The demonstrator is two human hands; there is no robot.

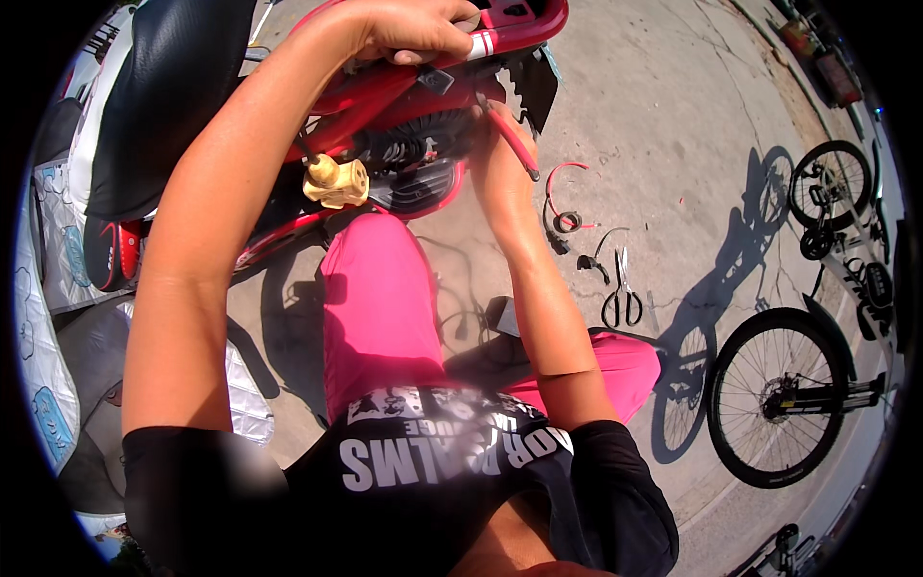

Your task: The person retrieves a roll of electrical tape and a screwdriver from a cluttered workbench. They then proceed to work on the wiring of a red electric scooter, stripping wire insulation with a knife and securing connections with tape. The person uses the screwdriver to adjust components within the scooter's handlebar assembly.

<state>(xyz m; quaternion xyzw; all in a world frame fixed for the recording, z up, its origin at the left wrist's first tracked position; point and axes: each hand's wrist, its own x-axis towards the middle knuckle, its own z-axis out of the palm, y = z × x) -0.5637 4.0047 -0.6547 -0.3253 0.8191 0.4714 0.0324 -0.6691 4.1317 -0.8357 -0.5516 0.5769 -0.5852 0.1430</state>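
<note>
Red two-wheeler [370, 91]: one, ahead and leftward. Red tubular bar [524, 36]: white-striped, across top of view. My left grip [418, 27]: fingers curled round bar. My right grip [492, 142]: below bar, blurred; could not tell whether pinching or merely touching. Red-handled tool [515, 146]: against right grip, well nearer it than left; long axis slanted down rightward. Scissors [623, 287]: farther right, on ground [663, 144], blades pointing away from me.

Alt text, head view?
A person's right hand holds a red-handled tool at a red scooter-like vehicle while the left hand rests on its red bar. Scissors and wire pieces lie on the ground; a bicycle stands at right.
</note>
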